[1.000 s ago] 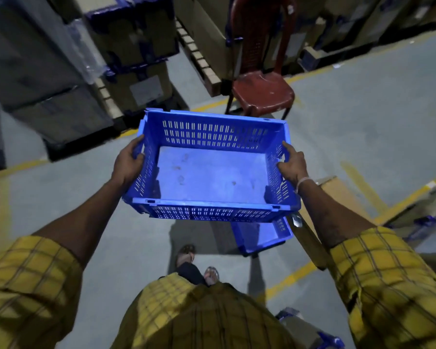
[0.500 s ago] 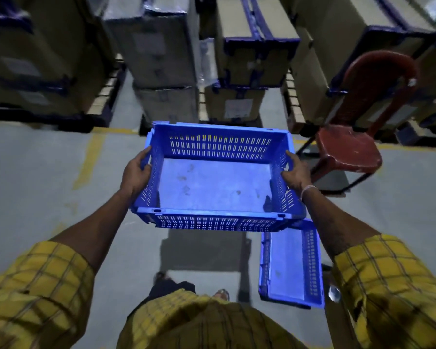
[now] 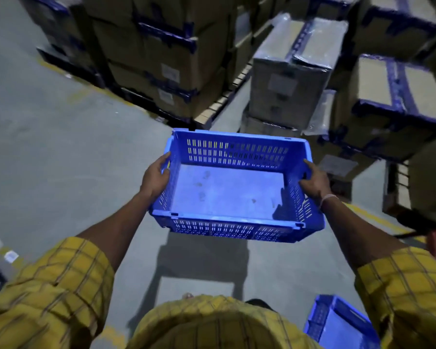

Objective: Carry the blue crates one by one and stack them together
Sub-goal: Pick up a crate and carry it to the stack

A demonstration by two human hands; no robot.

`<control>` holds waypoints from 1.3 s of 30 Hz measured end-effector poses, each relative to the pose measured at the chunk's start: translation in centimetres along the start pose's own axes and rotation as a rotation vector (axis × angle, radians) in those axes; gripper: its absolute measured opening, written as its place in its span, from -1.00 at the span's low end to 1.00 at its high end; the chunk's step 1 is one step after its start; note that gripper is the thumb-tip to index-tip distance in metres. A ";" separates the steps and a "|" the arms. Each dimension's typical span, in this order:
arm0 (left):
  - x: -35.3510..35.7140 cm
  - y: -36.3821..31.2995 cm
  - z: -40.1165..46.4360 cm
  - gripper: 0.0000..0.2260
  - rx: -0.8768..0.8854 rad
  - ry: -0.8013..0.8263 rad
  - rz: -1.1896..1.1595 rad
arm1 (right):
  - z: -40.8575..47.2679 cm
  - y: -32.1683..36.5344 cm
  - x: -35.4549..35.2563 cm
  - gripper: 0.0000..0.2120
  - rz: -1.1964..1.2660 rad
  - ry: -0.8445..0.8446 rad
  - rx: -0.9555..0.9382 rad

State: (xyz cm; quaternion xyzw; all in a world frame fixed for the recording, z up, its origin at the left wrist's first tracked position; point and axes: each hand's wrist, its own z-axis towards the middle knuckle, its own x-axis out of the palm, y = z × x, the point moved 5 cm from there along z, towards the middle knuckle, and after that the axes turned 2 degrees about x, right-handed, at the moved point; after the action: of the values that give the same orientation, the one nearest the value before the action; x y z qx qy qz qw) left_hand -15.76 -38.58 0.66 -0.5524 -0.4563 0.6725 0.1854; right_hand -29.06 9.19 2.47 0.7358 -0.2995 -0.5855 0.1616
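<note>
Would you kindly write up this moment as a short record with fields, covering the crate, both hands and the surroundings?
carried item: blue crate, empty, held level above the floor
left hand: left hand grips the crate's left wall
right hand: right hand grips the crate's right wall, thumb inside
other crate: second blue crate on the floor at lower right, partly out of view
surroundings: grey floor with yellow lines; stacked cardboard boxes on pallets ahead
clothing: yellow checked sleeves
</note>
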 end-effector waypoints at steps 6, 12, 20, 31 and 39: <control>-8.5 5.8 3.3 -0.50 -0.097 -0.153 -0.028 | 5.4 12.4 7.2 -0.28 0.053 0.111 -0.159; -15.3 11.4 7.3 -0.49 -0.202 -0.297 -0.074 | 12.7 24.8 15.1 -0.27 0.054 0.245 -0.261; -23.7 17.1 15.1 -0.51 -0.319 -0.506 -0.067 | 20.2 44.6 26.0 -0.29 -0.064 0.359 -0.511; -36.6 23.4 20.5 -0.51 -0.459 -0.766 -0.121 | 22.9 69.3 40.2 -0.32 -0.186 0.539 -0.759; -50.0 35.4 28.3 -0.53 -0.497 -0.814 -0.177 | 21.7 85.8 55.6 -0.28 -0.202 0.590 -0.819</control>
State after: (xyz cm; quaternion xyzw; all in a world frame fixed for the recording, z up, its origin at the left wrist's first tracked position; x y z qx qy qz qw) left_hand -16.52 -106.09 -0.40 -0.2310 -0.6838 0.6863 -0.0892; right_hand -63.94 -89.30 4.80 0.7713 0.0853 -0.4348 0.4569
